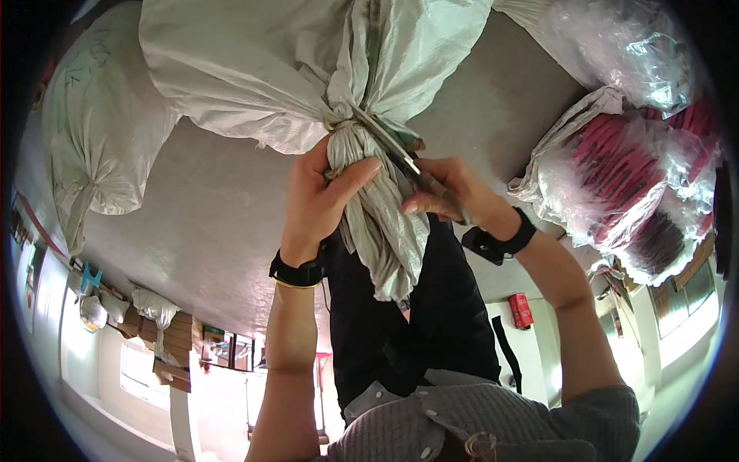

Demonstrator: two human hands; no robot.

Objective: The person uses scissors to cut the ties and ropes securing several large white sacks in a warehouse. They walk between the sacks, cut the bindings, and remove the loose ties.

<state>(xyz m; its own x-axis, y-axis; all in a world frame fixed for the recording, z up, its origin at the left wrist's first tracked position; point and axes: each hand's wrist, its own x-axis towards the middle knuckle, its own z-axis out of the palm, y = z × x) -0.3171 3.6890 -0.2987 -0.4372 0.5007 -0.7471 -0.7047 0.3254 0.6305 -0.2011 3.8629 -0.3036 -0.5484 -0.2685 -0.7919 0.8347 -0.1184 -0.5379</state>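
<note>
the left hand (323,196) wraps around the gathered neck (350,154) of a large white woven sack (254,69), fingers curled behind it and the thumb pressed across the front. the right hand (446,192) holds a pair of scissors (389,142), fingers closed over the handles, with the blades angled up into the tie at the top of the neck, just above the left thumb. whether the blades are parted or closed is too small to tell.

the risk lies in that closeness: the blade tips sit right beside the left thumb, so a slip off the tight knot could nick it. cutting too deep could also slit the woven fabric instead of the tie, and if the grip loosens the neck may fall open and spill the contents.

the sack lies on a smooth grey concrete floor (200,223). another tied white sack (92,131) lies well apart to the left, and clear plastic bags of red and dark coils (623,177) lie to the right. stacked cartons (173,346) and bright windows show in the distance.
</note>
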